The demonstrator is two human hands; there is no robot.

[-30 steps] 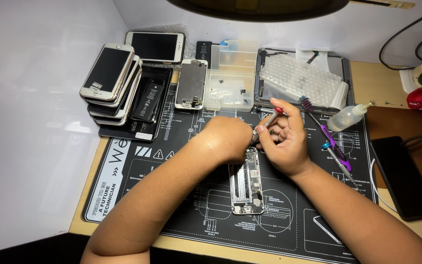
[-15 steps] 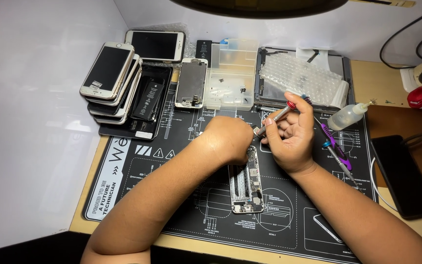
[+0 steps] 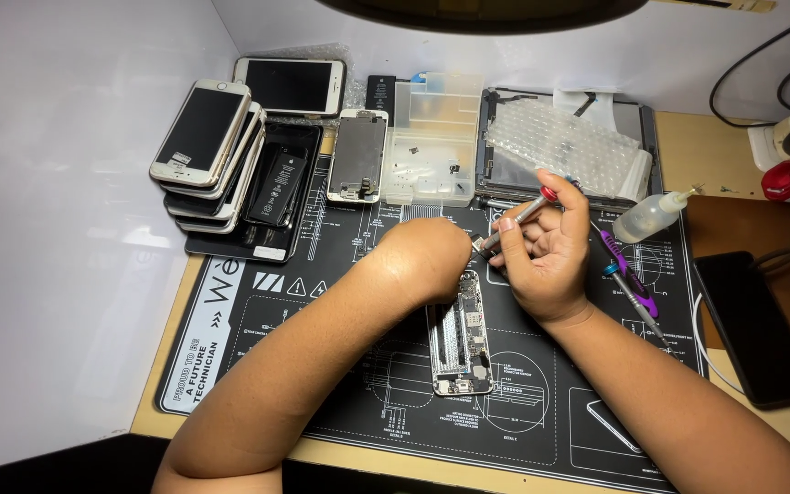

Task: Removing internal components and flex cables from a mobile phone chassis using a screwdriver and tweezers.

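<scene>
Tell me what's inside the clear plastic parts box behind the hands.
The clear parts box holds a few tiny dark bits, probably screws, scattered in its front compartments; the back compartments look bare. Exactly what the bits are is too small to tell.

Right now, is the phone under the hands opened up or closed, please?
Opened up: the phone lies screenless on the black mat, its internal parts exposed.

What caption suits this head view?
Right hand holds a red-capped metal screwdriver beside left hand over an opened silver phone.

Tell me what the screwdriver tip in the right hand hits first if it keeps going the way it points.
Probably the left hand: the screwdriver in the right hand points down-left at it, above the opened phone. Depth is unclear.
</scene>
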